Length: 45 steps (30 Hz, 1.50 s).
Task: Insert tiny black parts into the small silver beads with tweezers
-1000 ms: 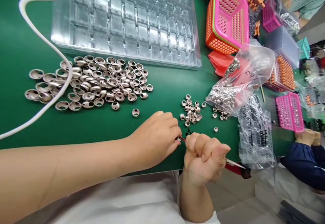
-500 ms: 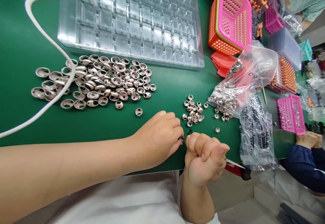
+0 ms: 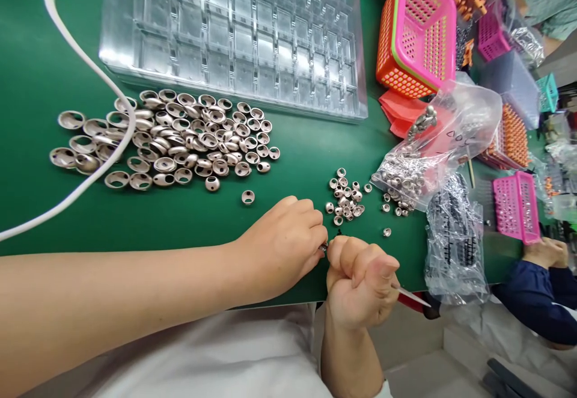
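My left hand (image 3: 283, 251) is closed, pinching a small shiny metal piece (image 3: 323, 246) that is mostly hidden by the fingertips. Right beside it, my right hand (image 3: 363, 278) makes a fist around a thin tool whose pale, pointed end (image 3: 413, 297) sticks out past the little-finger side. The tool's other end is hidden between the hands, so its kind does not show. Just beyond the knuckles lies a loose group of small silver metal rings (image 3: 346, 199). A larger heap of silver oval rings (image 3: 198, 139) spreads to the left, with one single ring (image 3: 247, 197) apart from it.
A clear compartment tray (image 3: 234, 94) lies behind the heap, and a white cable (image 3: 90, 73) crosses the left side. On the right are stacked plastic baskets (image 3: 424, 79), a bag of metal parts (image 3: 406, 169) and a bag of black parts (image 3: 455, 266). A co-worker's hands (image 3: 547, 252) rest farther right.
My right hand has come slightly closer to my left, and the short red bit between them is now out of sight. The view has shifted a little.
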### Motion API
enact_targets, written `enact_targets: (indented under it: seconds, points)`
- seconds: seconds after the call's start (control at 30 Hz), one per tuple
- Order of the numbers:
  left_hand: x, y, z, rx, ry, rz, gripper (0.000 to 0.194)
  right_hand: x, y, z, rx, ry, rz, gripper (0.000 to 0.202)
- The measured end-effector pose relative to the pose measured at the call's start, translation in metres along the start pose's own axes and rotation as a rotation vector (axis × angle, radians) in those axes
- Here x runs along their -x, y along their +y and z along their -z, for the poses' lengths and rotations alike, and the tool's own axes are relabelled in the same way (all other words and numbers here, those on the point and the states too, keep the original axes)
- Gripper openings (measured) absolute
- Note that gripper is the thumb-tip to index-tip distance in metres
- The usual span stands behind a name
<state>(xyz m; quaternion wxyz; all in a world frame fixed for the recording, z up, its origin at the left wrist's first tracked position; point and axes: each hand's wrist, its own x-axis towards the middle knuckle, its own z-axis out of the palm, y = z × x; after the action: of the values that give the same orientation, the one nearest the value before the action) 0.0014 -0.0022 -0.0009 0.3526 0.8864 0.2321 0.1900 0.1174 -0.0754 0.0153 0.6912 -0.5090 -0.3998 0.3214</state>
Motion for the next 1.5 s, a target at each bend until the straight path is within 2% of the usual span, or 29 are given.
enact_targets:
  seconds: [0.23,0.73,0.83,1.03,1.5]
  points:
    - [0.0,-0.001,-0.002,0.013,0.026,-0.008,0.017,-0.001,-0.002,0.001,0.026,-0.017,-0.041,0.05]
    - [0.001,0.0,-0.002,0.046,0.026,0.005,0.021,0.012,0.0,0.006,0.209,-0.126,0.007,0.044]
    - [0.0,0.0,-0.001,0.028,0.008,0.009,0.018,0.009,-0.001,0.005,0.164,-0.093,-0.002,0.048]
    - [0.0,0.001,0.002,0.022,-0.043,0.03,0.01,-0.003,-0.005,0.01,-0.066,0.054,-0.028,0.053]
    - [0.002,-0.003,-0.005,0.004,0.037,-0.001,0.008,0.001,0.0,0.007,-0.084,0.053,-0.026,0.052]
